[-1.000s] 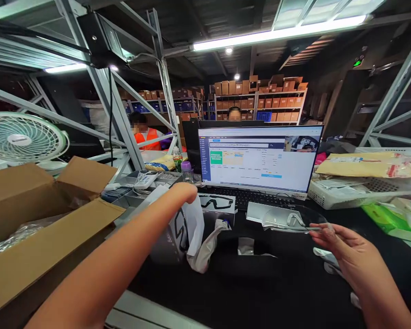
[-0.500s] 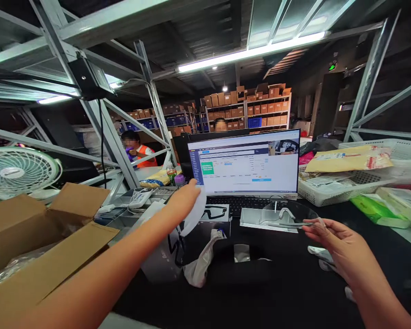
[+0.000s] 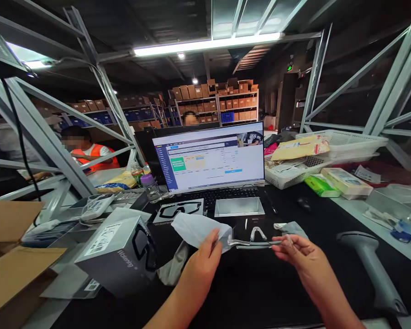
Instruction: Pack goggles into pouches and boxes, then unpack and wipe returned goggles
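Note:
A pair of glasses with a clear frame [image 3: 259, 234] is held low over the black desk mat. My right hand [image 3: 299, 253] pinches one temple arm at its end, fingers closed. In my left hand [image 3: 205, 265], a thin pale sheet [image 3: 195, 228], cloth or paper, is gripped between thumb and fingers. Its right edge meets the left side of the glasses; whether that hand also touches the frame I cannot tell. Left of my wrist lies a crumpled grey pouch [image 3: 174, 267]. Beyond the glasses sits an open shallow white box [image 3: 239, 209].
A grey box with goggles printed on it [image 3: 123, 265] stands at left, a printed lid [image 3: 181, 210] behind. Monitor [image 3: 208, 160] and keyboard [image 3: 229, 194] are at the back. A barcode scanner [image 3: 366, 262] lies right, near white baskets [image 3: 287, 171]. A person in an orange vest [image 3: 96, 157] sits beyond.
My left hand has drawn back from near the monitor, bringing the pale sheet to the glasses. My right hand still holds the glasses. The view has turned to the right.

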Motion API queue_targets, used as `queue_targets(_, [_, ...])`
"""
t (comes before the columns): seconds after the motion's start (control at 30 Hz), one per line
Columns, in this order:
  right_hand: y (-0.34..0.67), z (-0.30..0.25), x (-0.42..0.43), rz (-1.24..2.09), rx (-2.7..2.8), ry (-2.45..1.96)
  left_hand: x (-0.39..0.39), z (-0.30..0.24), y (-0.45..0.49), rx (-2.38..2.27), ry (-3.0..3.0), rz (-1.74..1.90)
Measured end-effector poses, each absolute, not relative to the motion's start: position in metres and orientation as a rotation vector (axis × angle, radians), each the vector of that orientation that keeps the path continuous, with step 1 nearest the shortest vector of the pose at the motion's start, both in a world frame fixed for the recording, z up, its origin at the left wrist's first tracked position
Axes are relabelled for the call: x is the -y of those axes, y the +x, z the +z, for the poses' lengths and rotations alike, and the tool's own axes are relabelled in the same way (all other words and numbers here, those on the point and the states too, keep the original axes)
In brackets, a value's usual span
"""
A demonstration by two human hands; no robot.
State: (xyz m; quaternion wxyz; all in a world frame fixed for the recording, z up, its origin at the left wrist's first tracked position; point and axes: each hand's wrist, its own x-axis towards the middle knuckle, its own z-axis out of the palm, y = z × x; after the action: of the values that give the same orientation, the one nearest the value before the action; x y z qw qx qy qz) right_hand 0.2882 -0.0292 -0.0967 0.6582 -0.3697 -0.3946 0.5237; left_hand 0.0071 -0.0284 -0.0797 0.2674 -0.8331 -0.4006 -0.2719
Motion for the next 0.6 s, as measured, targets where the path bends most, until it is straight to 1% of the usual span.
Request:
queue_targets(0.13, [0.272, -0.116, 0.027, 1.221, 0.883, -0.830, 0.039, -0.075, 0.015, 1.059, -2.179, -0.883])
queue_targets(0.33, [0.248, -0.126, 0.032, 1.166, 0.831, -0.788, 0.042, -0.071, 0.015, 1.033, -2.050, -0.978])
queue_targets(0.47, [0.240, -0.131, 0.034, 1.143, 0.822, -0.805, 0.047, -0.072, 0.013, 0.923, -1.977, -1.008])
queue_targets(0.6, [0.236, -0.132, 0.033, 1.119, 0.914, -0.793, 0.052, -0.081, 0.013, 1.014, -2.032, -1.086])
